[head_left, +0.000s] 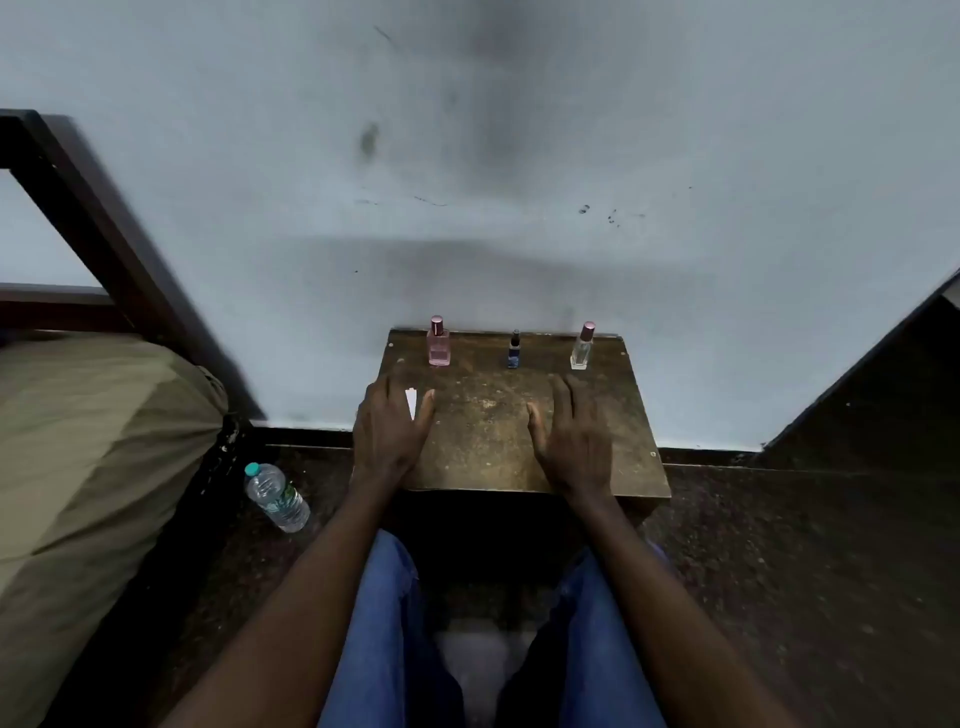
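Observation:
A small worn wooden table (488, 441) stands against the wall. Along its back edge stand a pink perfume bottle (438, 343) on the left, a small dark blue nail-polish bottle (514, 351) in the middle, and a clear bottle with a pink cap (582, 347) on the right. My left hand (392, 426) lies flat on the table's left side, fingers straight, partly covering a small white slip of paper (412, 402). Flat on the right side rests my right hand (569, 431), holding nothing. Both hands lie in front of the bottles, apart from them.
A plastic water bottle (277, 497) lies on the dark floor left of the table. A bed with an olive cover (88, 467) and dark wooden frame (104, 223) fills the left. A dark piece of furniture (883, 374) stands at the right. My legs in blue jeans (384, 623) are below.

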